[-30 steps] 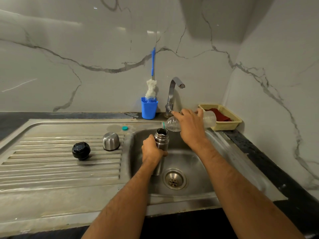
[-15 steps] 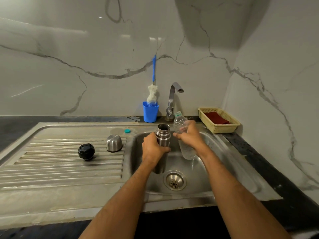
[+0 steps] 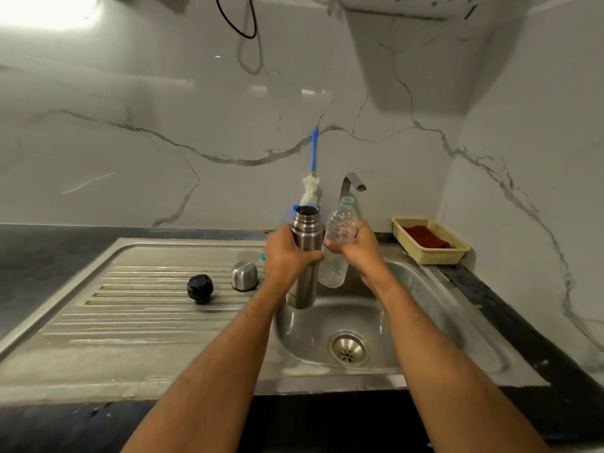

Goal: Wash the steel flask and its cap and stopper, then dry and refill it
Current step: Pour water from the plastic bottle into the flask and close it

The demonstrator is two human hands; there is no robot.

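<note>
My left hand [image 3: 287, 253] grips the open steel flask [image 3: 304, 279] upright above the left side of the sink basin [image 3: 408, 322]. Right beside it, my right hand [image 3: 356, 246] holds a clear plastic bottle [image 3: 338, 230], upright, uncapped and nearly empty. The steel cap [image 3: 244, 275] stands mouth-down on the drainboard [image 3: 130, 308]. To its left lies the black stopper [image 3: 200, 288]. A small teal bottle cap [image 3: 262, 256] sits on the drainboard behind my left hand.
The tap [image 3: 351, 184] stands behind the bottle, no water running. A blue cup, mostly hidden by the flask, holds a bottle brush [image 3: 312, 181] at the wall. A yellow basket [image 3: 429, 241] with a red cloth sits on the dark counter at the right. The drain [image 3: 349, 348] is open.
The bottle went from lying tipped over the flask's mouth to upright beside it. Both hands have lifted flask and bottle higher above the basin.
</note>
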